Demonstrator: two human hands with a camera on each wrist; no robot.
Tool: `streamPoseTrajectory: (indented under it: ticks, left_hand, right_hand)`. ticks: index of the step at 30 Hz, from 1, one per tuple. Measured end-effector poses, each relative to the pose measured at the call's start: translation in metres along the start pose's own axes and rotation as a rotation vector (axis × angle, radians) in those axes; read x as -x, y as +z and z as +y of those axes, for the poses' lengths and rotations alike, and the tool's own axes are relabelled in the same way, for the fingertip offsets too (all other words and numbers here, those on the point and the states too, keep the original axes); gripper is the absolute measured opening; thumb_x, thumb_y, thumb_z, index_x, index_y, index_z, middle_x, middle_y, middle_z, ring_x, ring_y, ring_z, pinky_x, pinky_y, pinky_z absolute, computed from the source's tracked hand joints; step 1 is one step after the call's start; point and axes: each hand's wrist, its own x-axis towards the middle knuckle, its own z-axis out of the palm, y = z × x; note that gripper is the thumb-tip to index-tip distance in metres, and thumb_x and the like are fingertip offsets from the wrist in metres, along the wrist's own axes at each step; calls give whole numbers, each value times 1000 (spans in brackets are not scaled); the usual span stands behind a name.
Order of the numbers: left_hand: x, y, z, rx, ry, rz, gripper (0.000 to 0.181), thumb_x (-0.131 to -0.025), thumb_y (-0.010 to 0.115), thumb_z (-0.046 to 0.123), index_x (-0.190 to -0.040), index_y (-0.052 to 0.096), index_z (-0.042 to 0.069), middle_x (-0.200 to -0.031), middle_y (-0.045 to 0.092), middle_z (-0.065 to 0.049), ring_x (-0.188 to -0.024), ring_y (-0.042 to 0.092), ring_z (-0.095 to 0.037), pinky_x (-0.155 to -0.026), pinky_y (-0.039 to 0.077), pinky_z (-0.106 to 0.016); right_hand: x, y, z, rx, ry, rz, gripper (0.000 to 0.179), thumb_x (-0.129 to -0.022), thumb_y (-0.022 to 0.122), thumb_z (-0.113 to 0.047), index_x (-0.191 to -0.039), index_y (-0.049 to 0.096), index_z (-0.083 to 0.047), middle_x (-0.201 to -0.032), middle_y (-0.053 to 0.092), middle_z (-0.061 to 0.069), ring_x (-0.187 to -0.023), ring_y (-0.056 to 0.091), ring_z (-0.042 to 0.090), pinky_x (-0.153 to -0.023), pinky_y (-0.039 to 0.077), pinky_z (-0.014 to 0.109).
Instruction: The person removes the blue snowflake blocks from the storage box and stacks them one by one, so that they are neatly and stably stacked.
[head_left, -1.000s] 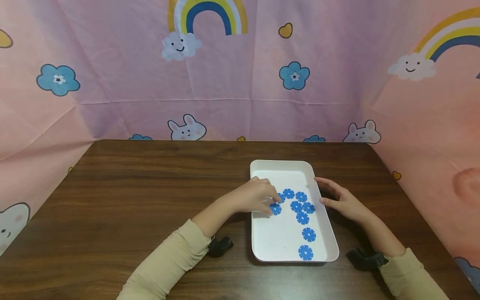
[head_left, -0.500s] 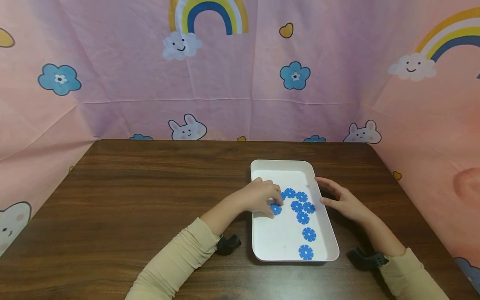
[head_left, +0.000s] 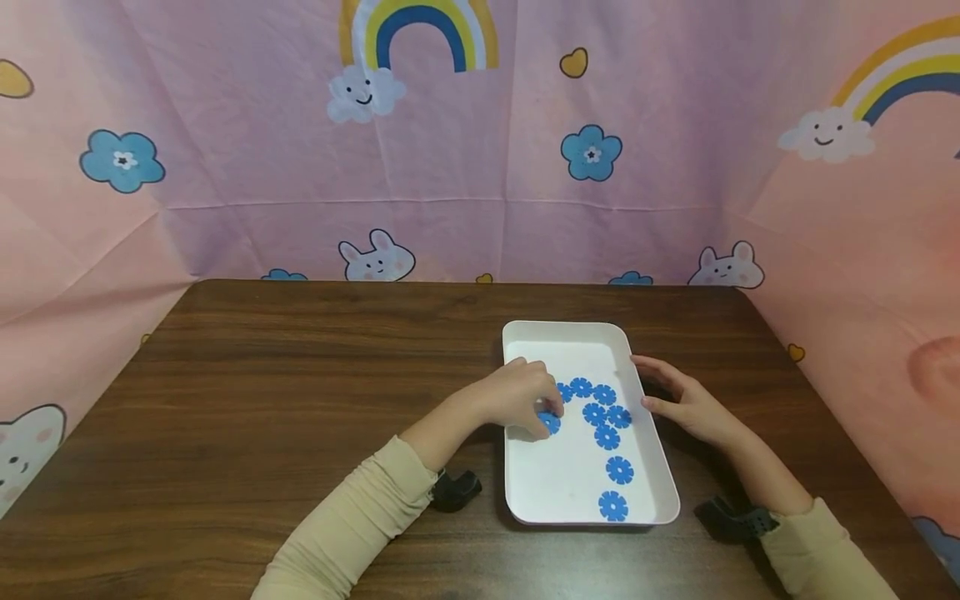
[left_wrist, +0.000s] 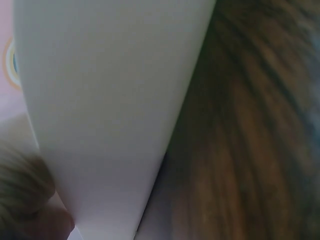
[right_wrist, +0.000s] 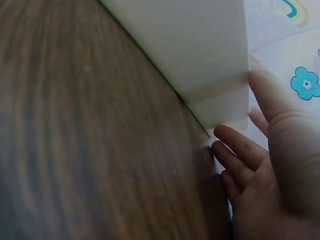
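Creased beige left sleeve (head_left: 345, 517), matching right sleeve (head_left: 821, 550), chunky black wristband (head_left: 454, 491) by the bare left hand (head_left: 519, 396), black strap (head_left: 737, 520) with small holes by the bare right hand (head_left: 692, 406)

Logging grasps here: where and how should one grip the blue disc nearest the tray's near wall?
Likely from above, pinching its left and right notched edges: the blue disc looks flat, and the near wall crowds its near side.

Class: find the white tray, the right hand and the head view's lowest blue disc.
White tray (head_left: 555, 487), head view, bare floor.
Right hand (head_left: 693, 408), head view, back of hand.
Lowest blue disc (head_left: 613, 506), head view, middle.
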Motion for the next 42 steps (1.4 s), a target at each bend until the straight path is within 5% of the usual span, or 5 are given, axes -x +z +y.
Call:
streamPoseTrajectory:
  ticks: [11,21,35,42]
  left_hand:
    - [4,-3,-10,168,87,74,29,-76,81,24,-103,76,14,-96,66,8,-93,48,-8,-81,40,-24]
    - [20,-16,-5,259,96,173,28,-74,79,15,-101,75,14,-99,61,6,-99,46,-11,-82,42,-24]
    - [61,-22,-11,311,97,285,27,-70,81,12,-96,76,12,-96,61,7,-95,46,-11,-76,48,-30]
    - [82,-22,-23,335,55,292,26,-70,82,13,-95,76,13,-96,60,9,-96,45,-11,-75,47,-27]
  right_hand:
    - [0,-2,1,-15,0,-4,60,-91,64,-9,-144,36,-5,-144,39,21,-127,39,44,-95,34,61]
    - [0,0,-1,-17,6,-8,61,-91,64,-10,-144,36,-5,-144,39,21,-128,38,44,-96,33,63]
    - [0,-1,0,-4,15,-6,61,-91,64,-12,-145,36,-7,-145,38,19,-129,37,44,-96,33,62]
    - [-1,-2,-1,-8,15,-11,62,-91,65,-11,-145,36,-6,-146,37,20,-130,37,44,-96,32,63]
